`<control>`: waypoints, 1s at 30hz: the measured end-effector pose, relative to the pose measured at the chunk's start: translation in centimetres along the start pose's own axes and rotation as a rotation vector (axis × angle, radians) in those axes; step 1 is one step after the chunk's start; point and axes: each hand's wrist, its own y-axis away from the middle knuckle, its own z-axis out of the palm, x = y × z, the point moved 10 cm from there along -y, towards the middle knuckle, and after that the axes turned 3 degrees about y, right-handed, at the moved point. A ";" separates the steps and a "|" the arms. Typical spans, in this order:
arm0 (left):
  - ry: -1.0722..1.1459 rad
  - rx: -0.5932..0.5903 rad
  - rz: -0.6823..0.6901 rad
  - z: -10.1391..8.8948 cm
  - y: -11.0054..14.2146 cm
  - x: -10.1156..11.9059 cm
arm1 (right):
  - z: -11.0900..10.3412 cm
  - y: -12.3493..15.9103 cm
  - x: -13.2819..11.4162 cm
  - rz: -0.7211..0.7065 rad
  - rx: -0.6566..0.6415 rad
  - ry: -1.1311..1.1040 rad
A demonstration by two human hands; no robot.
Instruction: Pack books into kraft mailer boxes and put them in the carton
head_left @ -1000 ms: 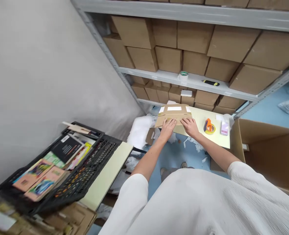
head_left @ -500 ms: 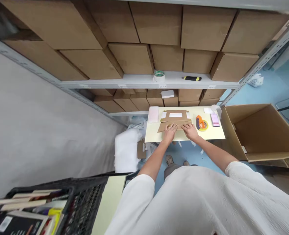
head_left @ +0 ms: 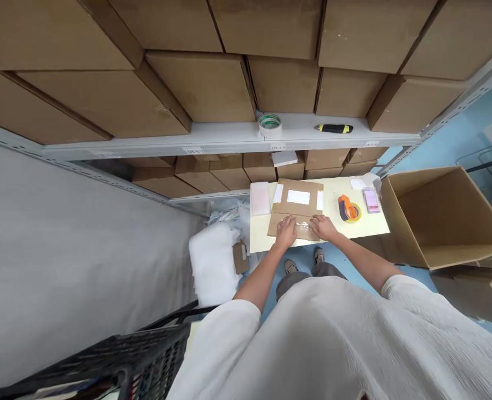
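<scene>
A brown cardboard mailer [head_left: 282, 190] lies opened out on the small cream table [head_left: 262, 243], with white labels on its far panel. A shiny clear patch [head_left: 304, 226], like tape or plastic film, shows on its near panel between my hands. My left hand [head_left: 286, 231] is closed on the near panel's left part, fingers bent over it. On the right part my right hand [head_left: 324, 227] grips the same panel, fingertips close to the crease. My thumbs are hard to make out. An orange tape dispenser with yellow tape [head_left: 349, 209] rests right of the mailer.
Pink-white sheets [head_left: 260, 199] lie at the table's left, a purple pack [head_left: 371, 200] at its right. A large open carton [head_left: 458, 211] stands to the right. Boxed shelves rise ahead, holding a tape roll [head_left: 269, 126] and a cutter [head_left: 334, 128]. A black crate [head_left: 154, 355] is lower left.
The mailer's near panel has come down flatter toward me, bringing the shiny patch into sight. Both hands have stayed on it. The head view has shifted closer to the shelf.
</scene>
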 end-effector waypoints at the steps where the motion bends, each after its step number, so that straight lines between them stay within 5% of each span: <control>1: 0.007 -0.002 -0.014 0.1 -0.2 -0.3 | -0.2 -0.7 0.5 0.016 -0.012 0.000; 12: 0.023 0.060 -0.310 2.0 -0.9 -2.7 | -2.8 -11.0 5.7 -0.006 -0.176 0.028; 21: 0.128 0.155 -0.622 6.2 0.2 -3.2 | -3.5 -21.7 7.3 -0.064 -0.195 0.128; 30: 0.227 0.277 -0.660 7.9 0.4 -3.0 | -1.7 -23.5 8.8 0.002 -0.234 0.085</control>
